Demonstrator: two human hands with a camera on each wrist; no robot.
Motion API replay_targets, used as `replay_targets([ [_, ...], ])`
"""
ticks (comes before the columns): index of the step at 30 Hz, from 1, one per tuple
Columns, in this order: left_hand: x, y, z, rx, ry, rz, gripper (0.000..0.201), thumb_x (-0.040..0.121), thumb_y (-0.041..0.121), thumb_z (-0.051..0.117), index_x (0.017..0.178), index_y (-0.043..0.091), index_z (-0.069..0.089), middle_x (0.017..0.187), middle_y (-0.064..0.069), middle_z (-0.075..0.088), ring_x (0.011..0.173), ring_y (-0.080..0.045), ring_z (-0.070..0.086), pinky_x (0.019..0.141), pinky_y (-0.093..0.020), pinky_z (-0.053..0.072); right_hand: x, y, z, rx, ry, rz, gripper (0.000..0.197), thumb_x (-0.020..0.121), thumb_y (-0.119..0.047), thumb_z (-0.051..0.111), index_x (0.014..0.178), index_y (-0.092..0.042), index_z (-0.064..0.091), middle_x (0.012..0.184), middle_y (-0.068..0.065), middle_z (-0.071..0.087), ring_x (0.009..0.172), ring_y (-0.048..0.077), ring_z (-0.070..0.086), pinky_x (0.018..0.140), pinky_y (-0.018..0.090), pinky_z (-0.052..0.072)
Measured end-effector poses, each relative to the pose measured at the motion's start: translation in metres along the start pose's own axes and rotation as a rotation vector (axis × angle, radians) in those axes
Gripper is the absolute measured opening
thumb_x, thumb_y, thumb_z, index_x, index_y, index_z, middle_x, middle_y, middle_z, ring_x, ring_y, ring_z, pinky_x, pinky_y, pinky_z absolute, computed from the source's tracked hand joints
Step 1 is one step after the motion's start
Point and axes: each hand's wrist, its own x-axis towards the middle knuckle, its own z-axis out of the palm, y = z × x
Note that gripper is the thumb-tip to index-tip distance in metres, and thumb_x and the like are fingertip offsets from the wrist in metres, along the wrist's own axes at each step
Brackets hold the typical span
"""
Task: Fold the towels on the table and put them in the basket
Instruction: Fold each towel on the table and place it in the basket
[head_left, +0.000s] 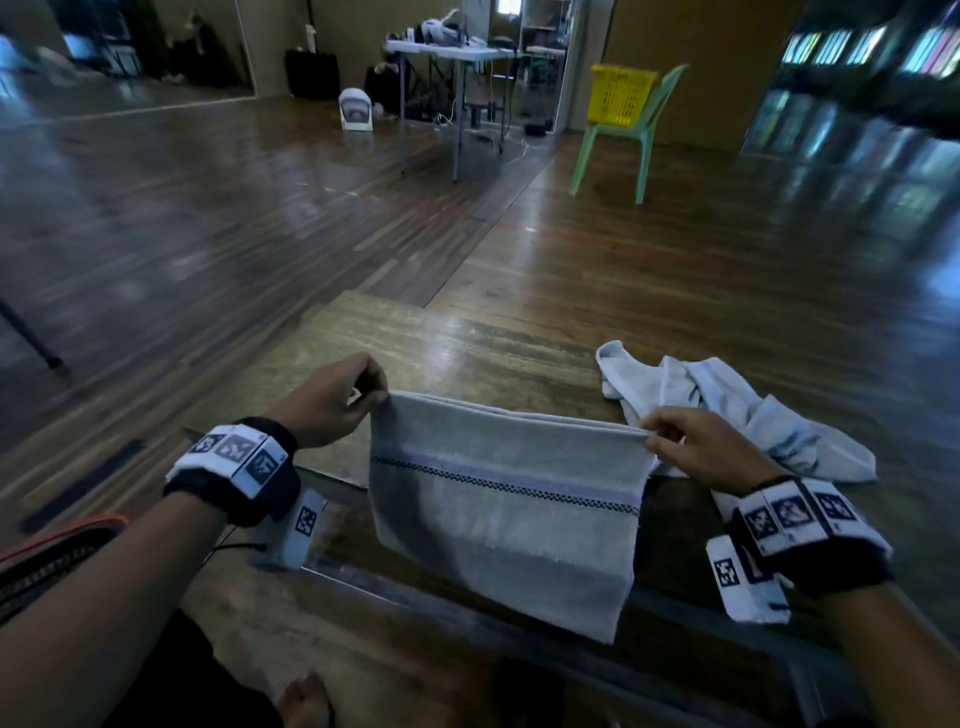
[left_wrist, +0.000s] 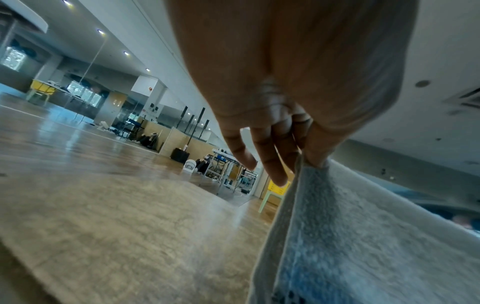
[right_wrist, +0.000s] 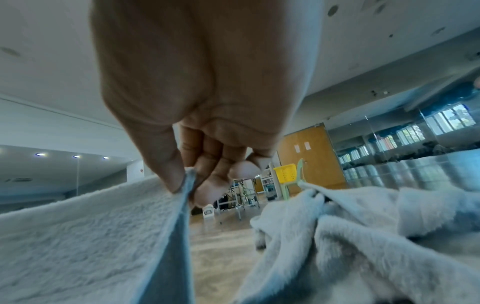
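A grey towel (head_left: 506, 512) with a dark checked stripe hangs doubled over the near edge of the wooden table (head_left: 457, 343). My left hand (head_left: 337, 400) pinches its top left corner, and my right hand (head_left: 696, 447) pinches the top right corner. The left wrist view shows thumb and finger closed on the towel (left_wrist: 363, 236) edge; the right wrist view shows the same pinch on the towel (right_wrist: 91, 236). Crumpled white towels (head_left: 737, 410) lie on the table behind my right hand, also in the right wrist view (right_wrist: 363, 236). The yellow basket (head_left: 621, 93) sits on a green chair far across the room.
The green chair (head_left: 623, 140) stands on the wooden floor beyond the table. A folding table (head_left: 452, 52) with gear and a small white fan (head_left: 356, 109) stand at the far wall. A dark strip of the table's edge runs below the towel.
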Motion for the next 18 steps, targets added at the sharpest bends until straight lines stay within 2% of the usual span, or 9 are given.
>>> replay_targets([
  [4,-0.019,0.013,-0.009,0.062,0.024,0.026,0.019,0.092,0.008,0.053,0.110,0.009,0.056,0.092,0.002,0.056,0.086,-0.016,0.054,0.071,-0.015,0.040,-0.038,-0.016,-0.012,-0.004,0.032,-0.040,0.017,0.091,-0.009,0.056,0.106,-0.010,0.065,0.092,-0.002,0.063,0.078,-0.003,0.052,0.065,0.010,0.039],
  [8,-0.037,0.028,-0.024,0.144,0.003,0.158,0.013,0.090,0.007,0.055,0.100,0.007,0.064,0.095,-0.004,0.059,0.087,-0.020,0.055,0.073,-0.021,0.039,-0.069,-0.027,-0.024,-0.018,0.058,-0.073,0.020,0.091,-0.008,0.056,0.109,-0.007,0.066,0.094,-0.003,0.064,0.081,-0.003,0.054,0.068,0.010,0.039],
  [10,-0.047,0.038,-0.033,0.125,-0.005,0.188,0.012,0.092,0.020,0.053,0.096,0.013,0.062,0.094,-0.004,0.061,0.085,-0.018,0.056,0.071,-0.024,0.043,-0.081,-0.033,-0.031,-0.031,0.067,-0.082,0.021,0.091,-0.007,0.056,0.109,-0.007,0.066,0.098,0.000,0.067,0.087,0.006,0.060,0.074,0.014,0.043],
  [12,-0.058,0.049,-0.043,0.055,-0.023,0.191,0.023,0.089,0.042,0.042,0.092,0.023,0.056,0.089,0.001,0.062,0.082,-0.017,0.058,0.071,-0.031,0.048,-0.093,-0.038,-0.038,-0.043,0.083,-0.088,0.021,0.091,-0.007,0.055,0.108,-0.007,0.066,0.100,0.003,0.067,0.091,0.014,0.062,0.079,0.021,0.047],
  [13,-0.063,0.054,-0.047,0.019,-0.026,0.187,0.026,0.086,0.048,0.037,0.089,0.028,0.054,0.086,0.003,0.062,0.079,-0.017,0.058,0.070,-0.032,0.048,-0.098,-0.041,-0.041,-0.045,0.092,-0.098,0.020,0.091,-0.007,0.055,0.107,-0.008,0.066,0.098,0.004,0.068,0.090,0.014,0.062,0.077,0.020,0.047],
  [15,-0.073,0.064,-0.054,-0.010,-0.014,0.192,0.025,0.083,0.054,0.033,0.087,0.035,0.050,0.080,0.007,0.059,0.073,-0.012,0.056,0.067,-0.027,0.044,-0.109,-0.047,-0.047,-0.059,0.092,-0.130,0.016,0.091,-0.006,0.053,0.099,-0.012,0.066,0.090,0.002,0.068,0.080,0.008,0.060,0.067,0.015,0.044],
  [18,-0.086,0.075,-0.061,-0.053,0.014,0.219,0.029,0.083,0.054,0.035,0.089,0.033,0.053,0.081,0.017,0.058,0.078,-0.008,0.056,0.066,-0.017,0.042,-0.120,-0.055,-0.050,-0.073,0.127,-0.182,0.029,0.089,-0.002,0.051,0.078,-0.028,0.054,0.074,-0.008,0.058,0.070,0.004,0.055,0.058,0.018,0.040],
])
